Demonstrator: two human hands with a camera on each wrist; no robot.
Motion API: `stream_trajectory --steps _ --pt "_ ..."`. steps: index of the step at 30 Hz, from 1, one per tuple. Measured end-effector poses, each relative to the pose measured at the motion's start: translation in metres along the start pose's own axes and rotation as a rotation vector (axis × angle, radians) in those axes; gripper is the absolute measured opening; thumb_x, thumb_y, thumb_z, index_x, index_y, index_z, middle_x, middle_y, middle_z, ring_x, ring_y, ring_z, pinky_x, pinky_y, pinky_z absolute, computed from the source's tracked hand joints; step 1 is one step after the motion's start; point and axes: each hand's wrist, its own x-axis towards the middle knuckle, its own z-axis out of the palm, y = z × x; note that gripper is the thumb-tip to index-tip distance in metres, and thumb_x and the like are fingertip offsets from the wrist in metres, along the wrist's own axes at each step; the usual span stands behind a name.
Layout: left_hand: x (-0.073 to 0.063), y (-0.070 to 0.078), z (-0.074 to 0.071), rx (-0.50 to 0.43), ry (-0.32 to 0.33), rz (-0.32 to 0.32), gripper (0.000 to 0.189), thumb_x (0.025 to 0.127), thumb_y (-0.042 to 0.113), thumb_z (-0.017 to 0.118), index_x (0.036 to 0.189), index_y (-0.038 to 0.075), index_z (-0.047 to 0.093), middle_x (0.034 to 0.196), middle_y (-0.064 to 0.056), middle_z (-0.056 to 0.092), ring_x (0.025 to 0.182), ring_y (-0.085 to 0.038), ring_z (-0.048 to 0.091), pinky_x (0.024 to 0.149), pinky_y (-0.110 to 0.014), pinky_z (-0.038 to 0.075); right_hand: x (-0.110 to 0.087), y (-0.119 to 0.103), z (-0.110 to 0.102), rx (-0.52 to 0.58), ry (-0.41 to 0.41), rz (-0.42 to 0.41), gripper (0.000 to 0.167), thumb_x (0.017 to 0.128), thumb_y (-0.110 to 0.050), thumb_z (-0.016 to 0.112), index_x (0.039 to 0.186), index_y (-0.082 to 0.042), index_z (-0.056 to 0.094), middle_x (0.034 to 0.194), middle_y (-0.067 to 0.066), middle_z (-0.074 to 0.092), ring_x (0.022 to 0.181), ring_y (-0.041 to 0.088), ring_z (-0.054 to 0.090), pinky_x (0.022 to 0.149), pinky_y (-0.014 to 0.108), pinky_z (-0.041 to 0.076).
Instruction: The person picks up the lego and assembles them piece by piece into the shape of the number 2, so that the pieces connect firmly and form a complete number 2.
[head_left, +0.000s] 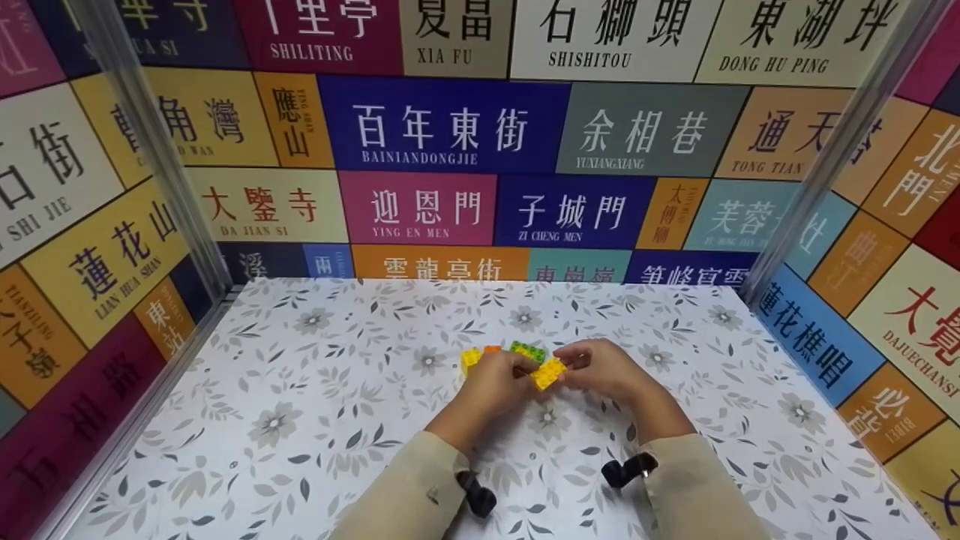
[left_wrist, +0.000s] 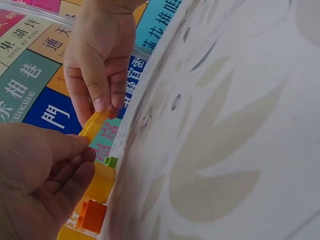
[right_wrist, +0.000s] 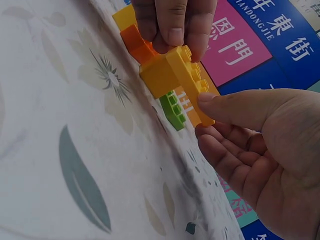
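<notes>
A yellow toy brick [head_left: 548, 373] with studs on top is held between both hands, just above the table. My left hand [head_left: 487, 386] pinches its left end between thumb and fingers. At the other end, the right hand [head_left: 609, 369] pinches it the same way. The right wrist view shows the brick [right_wrist: 190, 82] tilted, a row of studs facing to the side. Behind the hands are a green brick [head_left: 529, 351], an orange brick [head_left: 491, 349] and another yellow brick [head_left: 470, 360], partly hidden by the left hand. A larger yellow block [right_wrist: 156, 75] appears between the orange and green ones.
The table [head_left: 315, 480] has a white cover with grey leaves and flowers. Panels with coloured place-name signs [head_left: 442, 124] stand along its back and sides. Clear upright edges [head_left: 150, 142] mark the corners. A black strap part [head_left: 628, 471] sits at the right sleeve.
</notes>
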Motion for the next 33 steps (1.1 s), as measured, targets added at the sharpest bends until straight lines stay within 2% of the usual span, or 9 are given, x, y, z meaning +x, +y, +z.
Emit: stream_trajectory --steps 5,12,19,26,33 --pt "0.0 -0.002 -0.008 -0.083 -0.01 -0.003 0.027 0.092 0.015 0.085 0.119 0.014 0.082 0.107 0.001 0.081 0.089 -0.007 0.071 0.084 -0.026 0.061 0.0 -0.006 0.001 -0.017 0.004 -0.003 0.049 0.092 -0.017 0.083 0.137 -0.004 0.071 0.122 0.014 0.077 0.108 0.023 0.072 0.088 0.033 0.061" --pt "-0.003 -0.004 -0.016 -0.149 -0.036 -0.063 0.032 0.089 0.019 0.089 0.119 0.014 0.082 0.107 0.003 0.079 0.091 -0.007 0.071 0.083 -0.026 0.062 0.001 -0.013 0.007 -0.018 0.02 0.01 0.048 0.09 -0.02 0.086 0.135 -0.007 0.073 0.118 0.011 0.077 0.104 0.021 0.071 0.09 0.034 0.061" --pt "-0.008 -0.014 -0.031 -0.116 -0.022 -0.029 0.037 0.085 0.018 0.091 0.121 0.013 0.081 0.105 0.0 0.077 0.089 -0.01 0.068 0.079 -0.027 0.06 0.001 -0.027 0.017 -0.015 0.039 0.015 0.043 0.09 -0.024 0.086 0.13 -0.01 0.076 0.118 0.007 0.078 0.104 0.018 0.073 0.092 0.036 0.062" --pt "-0.014 -0.026 -0.045 -0.185 -0.028 -0.008 0.035 0.086 0.012 0.088 0.12 0.012 0.08 0.106 -0.003 0.078 0.091 -0.012 0.07 0.082 -0.029 0.062 0.001 -0.036 0.025 0.059 0.004 -0.001 0.042 0.091 -0.017 0.083 0.132 -0.01 0.075 0.123 0.01 0.078 0.1 0.018 0.074 0.08 0.028 0.06" --pt "-0.017 -0.038 -0.058 -0.199 -0.063 -0.017 0.034 0.087 0.012 0.086 0.12 0.018 0.081 0.107 -0.001 0.078 0.094 -0.013 0.07 0.085 -0.03 0.061 0.0 -0.039 0.034 0.077 -0.022 -0.04 0.04 0.091 -0.017 0.084 0.129 -0.008 0.076 0.123 0.014 0.078 0.101 0.018 0.075 0.082 0.027 0.06"
